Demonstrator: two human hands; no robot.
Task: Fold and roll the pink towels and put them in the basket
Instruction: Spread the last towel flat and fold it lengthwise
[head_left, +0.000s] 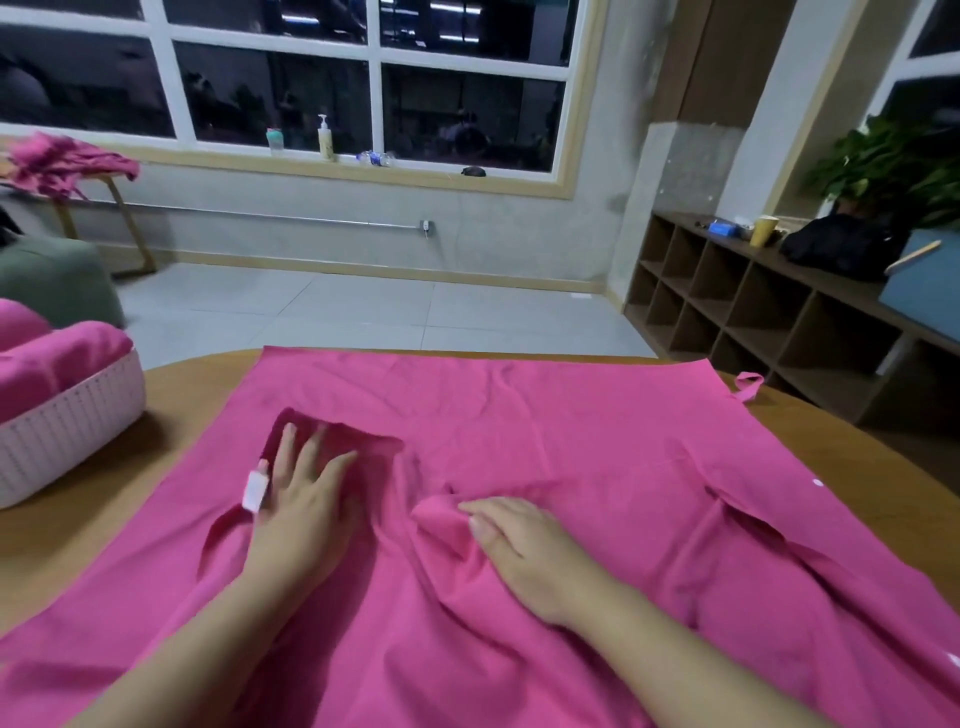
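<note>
left hand (298, 501): laid flat on the pink towel (545, 467), fingers straight and spread, pressing the cloth down; nothing grasped. A white bandage (254, 490) is seen wrapped on one finger at its outer side.
right hand (524, 545): laid palm-down on the same towel, fingers relaxed and pointed left; a raised ridge of cloth is touched by the fingertips (480, 522). Not clearly pinched, so it is read as released.
hand spacing: both hands are placed near the towel's middle, left one further from the person, right one nearer; a bunched fold is seen between them.
pink towel: spread open across the desk (104, 519), wrinkled, near edge hung toward the person. A hanging loop (748, 387) is shown at its far right corner, lying on the desk.
basket (67, 431): pale pink, perforated wall, set on the desk's left side, apart from the spread towel. Rolled pink towels (62, 358) are held inside, tops above the rim.
more pink cloth (62, 161): piled on a small wooden stand at far left, by the window.
windowsill (363, 169): a pump bottle (325, 139) and a few smaller items are stood on it; details too small to tell.
cubby shelf (753, 312): placed along the right wall; a yellow cup (763, 230) and a black bag (841, 247) are seen on top, a potted plant (893, 166) behind.
green pouf (57, 286): on the floor behind the basket.
</note>
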